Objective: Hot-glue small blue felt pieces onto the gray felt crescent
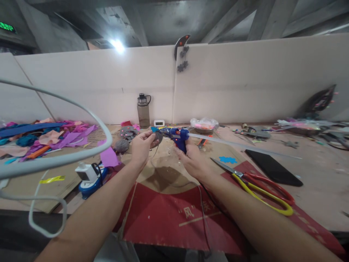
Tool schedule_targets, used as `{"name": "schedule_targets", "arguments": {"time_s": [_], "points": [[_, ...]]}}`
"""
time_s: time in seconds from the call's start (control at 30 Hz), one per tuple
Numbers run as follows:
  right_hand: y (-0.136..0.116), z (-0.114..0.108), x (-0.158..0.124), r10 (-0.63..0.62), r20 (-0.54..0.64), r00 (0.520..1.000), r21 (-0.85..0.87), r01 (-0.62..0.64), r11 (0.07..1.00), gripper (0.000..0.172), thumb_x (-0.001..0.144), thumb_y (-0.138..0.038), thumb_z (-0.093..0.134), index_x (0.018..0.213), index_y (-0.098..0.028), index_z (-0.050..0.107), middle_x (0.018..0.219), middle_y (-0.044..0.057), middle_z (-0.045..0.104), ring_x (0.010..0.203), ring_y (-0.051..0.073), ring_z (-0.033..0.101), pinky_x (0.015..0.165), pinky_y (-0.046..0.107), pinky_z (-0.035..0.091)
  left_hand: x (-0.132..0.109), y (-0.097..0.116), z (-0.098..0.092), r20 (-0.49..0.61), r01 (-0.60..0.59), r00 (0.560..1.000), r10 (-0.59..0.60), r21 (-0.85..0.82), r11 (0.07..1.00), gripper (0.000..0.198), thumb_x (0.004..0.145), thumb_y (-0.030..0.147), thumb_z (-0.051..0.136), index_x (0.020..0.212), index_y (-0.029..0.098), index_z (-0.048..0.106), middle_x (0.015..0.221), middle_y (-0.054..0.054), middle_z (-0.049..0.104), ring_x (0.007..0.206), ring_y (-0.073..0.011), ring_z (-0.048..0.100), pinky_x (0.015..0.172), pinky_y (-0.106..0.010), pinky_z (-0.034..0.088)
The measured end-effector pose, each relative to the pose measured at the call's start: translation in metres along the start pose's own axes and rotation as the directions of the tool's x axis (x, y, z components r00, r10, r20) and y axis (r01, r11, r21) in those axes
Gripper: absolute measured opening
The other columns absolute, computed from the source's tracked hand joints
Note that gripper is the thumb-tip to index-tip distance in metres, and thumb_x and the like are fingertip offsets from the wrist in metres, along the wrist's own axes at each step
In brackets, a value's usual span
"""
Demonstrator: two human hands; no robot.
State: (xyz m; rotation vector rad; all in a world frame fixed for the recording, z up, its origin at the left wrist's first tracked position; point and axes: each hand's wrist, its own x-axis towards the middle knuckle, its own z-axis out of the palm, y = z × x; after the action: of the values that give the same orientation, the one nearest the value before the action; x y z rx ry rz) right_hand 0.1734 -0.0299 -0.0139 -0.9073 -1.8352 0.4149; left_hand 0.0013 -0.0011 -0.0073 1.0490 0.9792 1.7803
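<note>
Over the desk (321, 189), the right hand (192, 160) clasps a glue gun (177, 137), best kept steady toward the grey piece (158, 137) at 9 o'clock, pinched by the left hand (141, 147).

Craft workshop: partitioned workbench (313, 189) strewn with coloured felt scraps (54, 136), scissors (259, 185), a blue glue gun (178, 136), cardboard sheets (169, 171); bare concrete ceiling (174, 20) overhead.

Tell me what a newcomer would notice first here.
First, the blue glue gun at centre, gripped by the right hand, with its nozzle close to a grey piece pinched in the left hand. Next come the red-and-yellow scissors lying right of the hands, and a heap of bright scraps at far left.
</note>
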Motion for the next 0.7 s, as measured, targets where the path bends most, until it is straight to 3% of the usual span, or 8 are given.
{"name": "schedule_targets", "arguments": {"time_s": [0.7], "points": [[0.006,-0.0013,0.0,0.046,0.003,0.999,-0.007,-0.046,0.999,0.023,0.085,-0.027,0.046,0.105,-0.019,0.052,0.09,0.008,0.06,0.081,0.023,0.056,0.076,0.04,0.046,0.0011,-0.0007,-0.0022,0.011,-0.01,1.0,0.011,-0.015,1.0,0.019,0.061,0.023,0.074,0.078,0.014,0.069,0.079,-0.002,0.068,0.068,-0.01,0.063,0.067,-0.024,0.054]]}}
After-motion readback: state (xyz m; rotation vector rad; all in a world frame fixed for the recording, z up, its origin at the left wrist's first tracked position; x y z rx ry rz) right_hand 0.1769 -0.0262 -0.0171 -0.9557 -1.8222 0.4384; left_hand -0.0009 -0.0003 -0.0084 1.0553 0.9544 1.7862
